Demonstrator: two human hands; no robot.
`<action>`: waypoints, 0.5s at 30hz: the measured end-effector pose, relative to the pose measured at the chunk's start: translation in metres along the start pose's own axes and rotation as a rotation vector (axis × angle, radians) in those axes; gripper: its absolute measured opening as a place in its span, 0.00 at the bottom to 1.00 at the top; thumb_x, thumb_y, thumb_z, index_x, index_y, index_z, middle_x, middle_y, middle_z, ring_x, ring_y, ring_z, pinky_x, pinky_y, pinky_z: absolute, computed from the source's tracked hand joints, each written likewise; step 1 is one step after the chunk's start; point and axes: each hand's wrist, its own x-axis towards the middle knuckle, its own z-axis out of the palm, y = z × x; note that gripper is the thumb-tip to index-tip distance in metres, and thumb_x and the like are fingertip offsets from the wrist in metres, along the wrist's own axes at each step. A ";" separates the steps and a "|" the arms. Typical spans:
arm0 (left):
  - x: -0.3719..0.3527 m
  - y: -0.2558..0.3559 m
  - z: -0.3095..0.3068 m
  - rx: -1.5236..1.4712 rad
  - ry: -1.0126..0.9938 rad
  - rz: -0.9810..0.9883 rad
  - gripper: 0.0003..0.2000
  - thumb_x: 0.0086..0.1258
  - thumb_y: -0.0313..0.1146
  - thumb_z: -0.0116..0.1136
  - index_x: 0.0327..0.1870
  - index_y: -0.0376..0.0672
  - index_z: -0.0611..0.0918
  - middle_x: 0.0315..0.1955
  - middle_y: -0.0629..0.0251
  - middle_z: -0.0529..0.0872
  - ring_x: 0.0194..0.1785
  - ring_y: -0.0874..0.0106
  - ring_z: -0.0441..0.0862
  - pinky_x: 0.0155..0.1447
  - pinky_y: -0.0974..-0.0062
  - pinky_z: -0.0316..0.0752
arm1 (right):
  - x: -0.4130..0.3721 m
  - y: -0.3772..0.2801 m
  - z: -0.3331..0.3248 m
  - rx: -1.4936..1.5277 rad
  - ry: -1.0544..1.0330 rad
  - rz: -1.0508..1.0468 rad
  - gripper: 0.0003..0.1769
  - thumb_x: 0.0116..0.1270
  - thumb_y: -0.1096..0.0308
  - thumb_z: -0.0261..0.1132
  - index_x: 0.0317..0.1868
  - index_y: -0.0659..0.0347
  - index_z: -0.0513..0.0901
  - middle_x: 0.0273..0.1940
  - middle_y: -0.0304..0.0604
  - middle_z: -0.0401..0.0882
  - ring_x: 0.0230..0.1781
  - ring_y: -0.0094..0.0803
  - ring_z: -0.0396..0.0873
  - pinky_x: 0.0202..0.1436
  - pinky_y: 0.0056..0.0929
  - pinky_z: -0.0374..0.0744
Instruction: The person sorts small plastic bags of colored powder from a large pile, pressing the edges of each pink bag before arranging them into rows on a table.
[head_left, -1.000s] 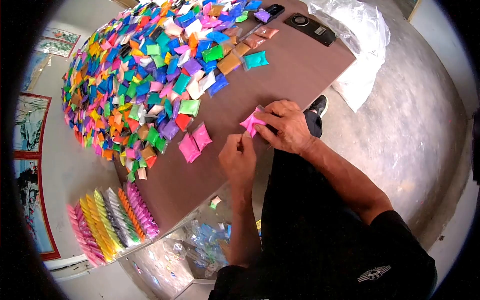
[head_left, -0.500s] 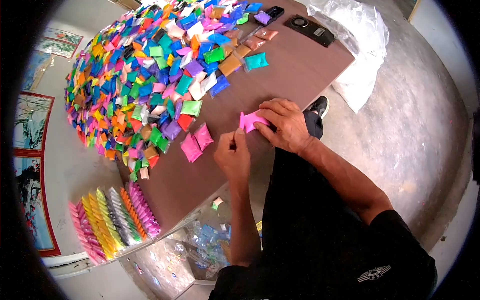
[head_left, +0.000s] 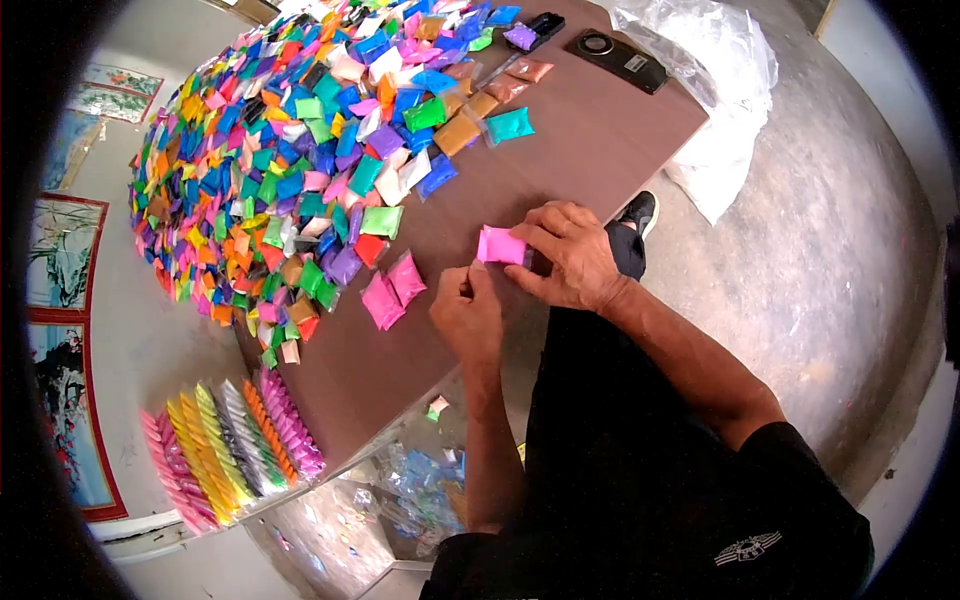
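Note:
A small pink packet (head_left: 500, 246) is held between my two hands, above the brown table near its front edge. With thumb and finger pressed together, my left hand (head_left: 468, 308) pinches the packet's lower left corner. My right hand (head_left: 572, 256) grips its right side between thumb and fingers, covering that end. Two more pink packets (head_left: 382, 301) lie on the table, left of my left hand.
A large heap of coloured packets (head_left: 290, 170) covers the table's (head_left: 350, 400) far left. Rows of twisted, bagged packets (head_left: 230, 450) lie at the lower left. A black scale-like device (head_left: 618, 60) and white plastic sack (head_left: 715, 160) are at the upper right.
The pink packet looked bunched and narrowed between my hands; now it appears flatter and more rectangular. My right hand's fingers have shifted slightly, and my left hand stays almost in place.

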 end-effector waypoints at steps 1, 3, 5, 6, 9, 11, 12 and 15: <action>-0.001 0.001 -0.001 0.000 -0.001 0.000 0.09 0.71 0.31 0.64 0.32 0.35 0.81 0.21 0.57 0.81 0.23 0.70 0.76 0.33 0.68 0.74 | 0.000 -0.001 -0.001 0.004 -0.008 0.002 0.24 0.53 0.57 0.78 0.49 0.54 0.85 0.49 0.42 0.82 0.54 0.43 0.80 0.59 0.44 0.76; -0.002 0.007 -0.003 0.032 0.024 0.006 0.11 0.74 0.31 0.65 0.31 0.35 0.80 0.22 0.70 0.78 0.28 0.81 0.71 0.34 0.74 0.71 | 0.000 -0.002 -0.001 0.009 -0.016 0.002 0.24 0.52 0.57 0.79 0.49 0.55 0.85 0.49 0.42 0.82 0.54 0.43 0.80 0.60 0.44 0.76; -0.005 0.017 -0.004 -0.008 0.011 0.078 0.10 0.74 0.31 0.65 0.32 0.36 0.80 0.22 0.68 0.79 0.27 0.79 0.71 0.34 0.74 0.72 | -0.002 -0.001 0.001 0.030 0.012 0.015 0.24 0.51 0.58 0.79 0.49 0.55 0.85 0.49 0.43 0.82 0.54 0.45 0.80 0.61 0.45 0.76; -0.007 0.022 -0.004 -0.049 0.000 0.149 0.10 0.74 0.32 0.65 0.32 0.36 0.81 0.22 0.65 0.79 0.26 0.78 0.72 0.34 0.73 0.72 | -0.003 0.000 0.002 0.031 0.010 0.016 0.24 0.51 0.58 0.79 0.49 0.55 0.85 0.49 0.43 0.82 0.54 0.45 0.80 0.61 0.45 0.76; -0.005 0.031 -0.004 0.020 -0.152 0.205 0.10 0.74 0.32 0.65 0.32 0.37 0.80 0.22 0.60 0.79 0.24 0.73 0.73 0.33 0.71 0.72 | -0.003 -0.001 0.004 0.044 0.046 0.016 0.24 0.51 0.59 0.79 0.48 0.56 0.85 0.49 0.44 0.82 0.54 0.45 0.80 0.61 0.45 0.76; 0.002 0.024 -0.002 0.063 -0.127 0.286 0.11 0.74 0.32 0.65 0.31 0.37 0.79 0.21 0.59 0.78 0.24 0.72 0.73 0.32 0.70 0.71 | -0.001 -0.001 0.001 0.049 0.001 0.049 0.24 0.50 0.59 0.79 0.48 0.55 0.85 0.48 0.45 0.82 0.54 0.44 0.80 0.62 0.45 0.75; 0.004 0.019 -0.001 0.105 -0.106 0.364 0.12 0.74 0.32 0.65 0.31 0.37 0.78 0.21 0.58 0.77 0.23 0.70 0.73 0.32 0.69 0.71 | -0.001 0.000 0.000 0.045 0.003 0.054 0.24 0.50 0.59 0.79 0.48 0.55 0.85 0.48 0.45 0.82 0.54 0.44 0.80 0.62 0.45 0.75; 0.010 0.008 -0.001 0.158 -0.114 0.295 0.13 0.73 0.32 0.65 0.29 0.37 0.77 0.21 0.59 0.77 0.23 0.71 0.73 0.31 0.69 0.70 | -0.002 -0.001 0.000 0.059 0.014 0.031 0.24 0.49 0.59 0.80 0.47 0.55 0.85 0.47 0.44 0.81 0.54 0.43 0.80 0.61 0.45 0.76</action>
